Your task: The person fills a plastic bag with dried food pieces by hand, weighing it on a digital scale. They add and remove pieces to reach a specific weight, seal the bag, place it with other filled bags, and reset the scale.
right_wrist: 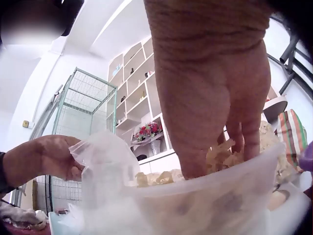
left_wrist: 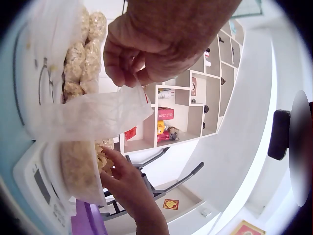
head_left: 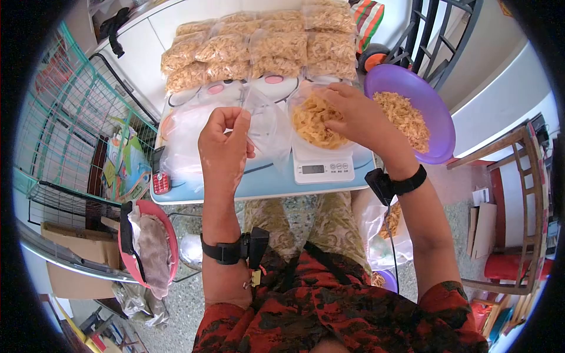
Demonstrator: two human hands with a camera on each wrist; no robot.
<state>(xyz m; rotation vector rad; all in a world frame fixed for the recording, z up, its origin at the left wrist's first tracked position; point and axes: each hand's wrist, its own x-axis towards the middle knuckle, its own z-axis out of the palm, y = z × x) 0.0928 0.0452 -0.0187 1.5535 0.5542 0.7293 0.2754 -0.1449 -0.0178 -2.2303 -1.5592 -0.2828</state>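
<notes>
My left hand pinches the edge of a clear plastic bag between thumb and fingers; the bag hangs limp beside a bowl. My right hand reaches down into this translucent plastic bowl, thumb and fingers spread over curled, yellowish dried pieces. Its fingertips touch the pieces and are partly hidden among them in the right wrist view. Under the bowl is a white digital scale with a small display, near the table's front edge.
Filled clear bags are stacked in rows along the table's back. Flat plastic bags lie at left, by a red phone-like device. A purple basin of dried pieces stands at right. A green wire cage flanks the table's left side.
</notes>
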